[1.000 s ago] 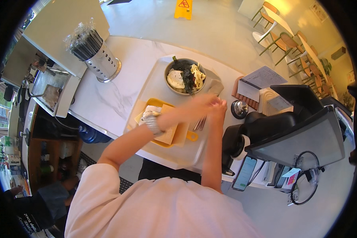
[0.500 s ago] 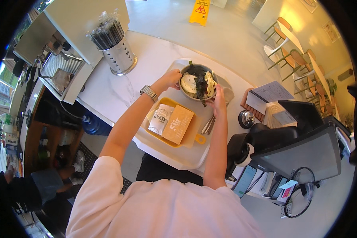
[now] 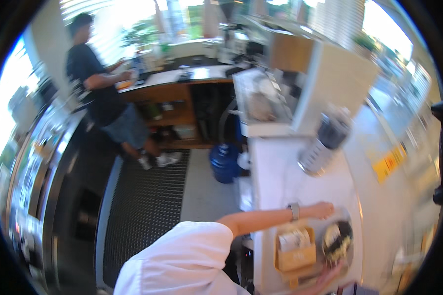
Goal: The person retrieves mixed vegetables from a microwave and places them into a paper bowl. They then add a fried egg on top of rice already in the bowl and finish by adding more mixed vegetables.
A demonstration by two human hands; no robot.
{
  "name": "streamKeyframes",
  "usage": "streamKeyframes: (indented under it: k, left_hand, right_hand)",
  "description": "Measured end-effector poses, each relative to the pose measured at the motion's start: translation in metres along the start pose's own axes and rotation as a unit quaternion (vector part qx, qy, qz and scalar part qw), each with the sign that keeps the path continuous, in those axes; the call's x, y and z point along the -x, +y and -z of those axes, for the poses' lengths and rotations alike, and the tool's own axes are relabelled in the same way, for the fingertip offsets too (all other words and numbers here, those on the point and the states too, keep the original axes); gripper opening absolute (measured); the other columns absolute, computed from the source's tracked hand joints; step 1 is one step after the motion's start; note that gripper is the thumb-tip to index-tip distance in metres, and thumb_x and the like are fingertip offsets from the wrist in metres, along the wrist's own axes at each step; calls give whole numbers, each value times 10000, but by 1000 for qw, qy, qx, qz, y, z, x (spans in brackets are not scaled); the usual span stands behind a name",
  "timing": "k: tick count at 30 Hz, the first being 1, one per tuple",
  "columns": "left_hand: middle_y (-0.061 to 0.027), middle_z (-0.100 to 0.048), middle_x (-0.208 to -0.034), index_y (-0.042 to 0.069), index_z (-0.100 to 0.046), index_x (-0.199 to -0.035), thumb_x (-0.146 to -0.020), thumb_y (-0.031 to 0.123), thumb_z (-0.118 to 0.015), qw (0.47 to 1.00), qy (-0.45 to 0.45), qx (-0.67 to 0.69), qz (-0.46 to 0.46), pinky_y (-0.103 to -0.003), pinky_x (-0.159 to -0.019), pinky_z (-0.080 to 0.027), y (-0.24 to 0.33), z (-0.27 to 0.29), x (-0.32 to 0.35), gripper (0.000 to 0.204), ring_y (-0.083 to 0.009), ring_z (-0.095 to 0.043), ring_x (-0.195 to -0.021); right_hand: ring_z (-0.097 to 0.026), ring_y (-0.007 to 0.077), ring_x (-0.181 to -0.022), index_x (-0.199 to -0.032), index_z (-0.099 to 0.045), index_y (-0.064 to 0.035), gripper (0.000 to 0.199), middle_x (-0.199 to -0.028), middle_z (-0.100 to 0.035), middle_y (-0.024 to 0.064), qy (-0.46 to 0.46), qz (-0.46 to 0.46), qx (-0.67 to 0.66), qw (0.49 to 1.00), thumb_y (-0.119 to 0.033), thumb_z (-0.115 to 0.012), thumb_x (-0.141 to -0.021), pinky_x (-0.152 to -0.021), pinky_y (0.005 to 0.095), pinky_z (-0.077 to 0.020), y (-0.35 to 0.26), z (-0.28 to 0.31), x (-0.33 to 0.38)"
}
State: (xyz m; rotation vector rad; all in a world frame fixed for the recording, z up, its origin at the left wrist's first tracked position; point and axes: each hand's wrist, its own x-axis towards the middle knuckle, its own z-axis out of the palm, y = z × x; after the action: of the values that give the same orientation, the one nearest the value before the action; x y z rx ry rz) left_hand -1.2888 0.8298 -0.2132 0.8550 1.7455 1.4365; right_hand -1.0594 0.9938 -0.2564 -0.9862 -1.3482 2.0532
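Note:
A round bowl of food with a pale egg-like piece and dark seaweed strips sits on the right part of a white tray. My left hand, with a watch at the wrist, is just beyond the bowl's far rim; its fingers look curled and nothing shows in them. Beside the bowl's near edge is my right hand, smeared by motion, so whether it grips the rim is unclear. Left of the bowl, a yellow tray holds a brown paper sleeve or box and a white wrapped item.
A perforated metal holder of wrapped dark straws stands farther along the white counter. A blue water jug rests on the floor beside a black mat. Another person works at the back counter. A yellow floor sign stands right.
My view has swung left, so the scene has shifted right and blurred. My left hand, earlier at the bowl's rim, now appears apart from it. The other person has come fully into view.

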Motion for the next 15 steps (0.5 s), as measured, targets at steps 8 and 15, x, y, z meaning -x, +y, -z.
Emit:
streamKeyframes:
  k: [8,15]
  left_hand:
    - [-76,-496,-860,8,-466,-990,-881,134,-464,930,364,-22,-48,-274,-750,-411,-109,39,231,166,-140,-470,-814]
    - [-117,-580,-788,29,-563,-847,-833,269,-470,794,244,-6,557,-376,-637,-458,-386,-37,613,257,-243,-560,-717]
  right_hand:
    - [-391,236,-1138,-1259,-405,-79,563,-1220,-453,129,63,243,177,952,-467,-440,-853,-969,412,-249,-16,-59,57]
    - [-506,205,-950,-1158,-445,-5,412,-1035,-521,109,-362,304,181,863,-297,-476,-869,-847,318,-403,11,-225,188]
